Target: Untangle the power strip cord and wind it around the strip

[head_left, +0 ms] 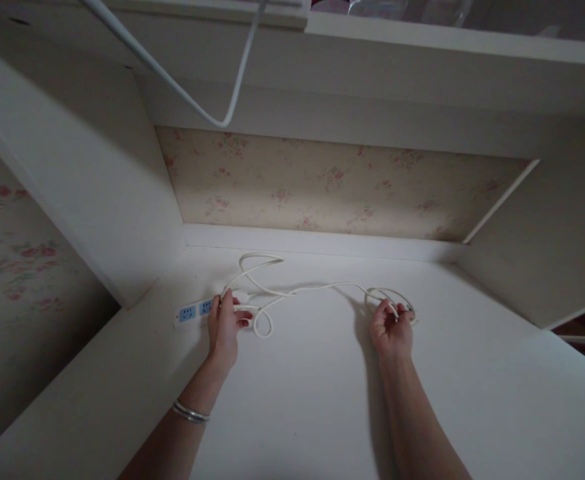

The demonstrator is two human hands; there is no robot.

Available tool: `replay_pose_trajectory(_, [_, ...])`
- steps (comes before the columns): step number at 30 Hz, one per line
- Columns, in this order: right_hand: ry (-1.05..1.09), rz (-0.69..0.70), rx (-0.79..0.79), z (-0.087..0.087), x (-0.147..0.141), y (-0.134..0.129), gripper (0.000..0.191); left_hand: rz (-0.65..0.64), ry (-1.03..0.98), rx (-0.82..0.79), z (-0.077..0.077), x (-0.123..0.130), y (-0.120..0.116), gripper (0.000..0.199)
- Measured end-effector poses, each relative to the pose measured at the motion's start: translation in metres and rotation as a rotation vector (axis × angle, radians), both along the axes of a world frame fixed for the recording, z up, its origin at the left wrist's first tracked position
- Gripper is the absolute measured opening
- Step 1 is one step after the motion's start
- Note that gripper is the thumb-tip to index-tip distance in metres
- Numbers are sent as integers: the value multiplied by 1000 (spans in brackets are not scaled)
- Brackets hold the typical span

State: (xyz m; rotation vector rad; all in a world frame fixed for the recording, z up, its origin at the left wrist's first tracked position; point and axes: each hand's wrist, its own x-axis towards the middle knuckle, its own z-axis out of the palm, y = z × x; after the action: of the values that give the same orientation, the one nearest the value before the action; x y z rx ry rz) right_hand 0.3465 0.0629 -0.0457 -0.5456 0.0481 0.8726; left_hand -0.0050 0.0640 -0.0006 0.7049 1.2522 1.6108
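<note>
A white power strip [187, 313] with blue sockets lies on the white desk, near its back left. My left hand [223, 327] is at the strip's right end, covering part of it. Its fingers are closed on the white cord [322, 287], and a pale plug-like shape shows just behind them. From there the cord makes loose loops and runs across to the right. My right hand [391, 328], palm up, grips the cord's other coiled end. A small part at that end is too dim to make out.
White side panels [117, 173] flank the desk [292, 400], and a shelf [372, 93] hangs overhead. A bent pale rod or cable [222, 123] dangles at upper left. Flowered wallpaper [322, 187] covers the back wall. Clear containers [379, 8] stand on the shelf.
</note>
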Motion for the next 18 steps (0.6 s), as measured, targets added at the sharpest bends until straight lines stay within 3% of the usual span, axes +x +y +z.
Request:
replay_pose_trajectory(7, [-3, -63, -65, 1, 18, -2, 23, 13, -168, -98, 2, -11, 6, 43])
replay_pose_trajectory(11, [-88, -37, -109, -1, 19, 6, 24, 36, -235, 18, 5, -14, 7, 37])
replay_pose_trajectory(14, [-188, -37, -153, 0, 34, 16, 25, 49, -118, 150, 6, -13, 5, 27])
replay_pose_trajectory(18, [-334, -84, -204, 8, 80, 24, 29, 66, 140, 261, 2, -12, 5, 18])
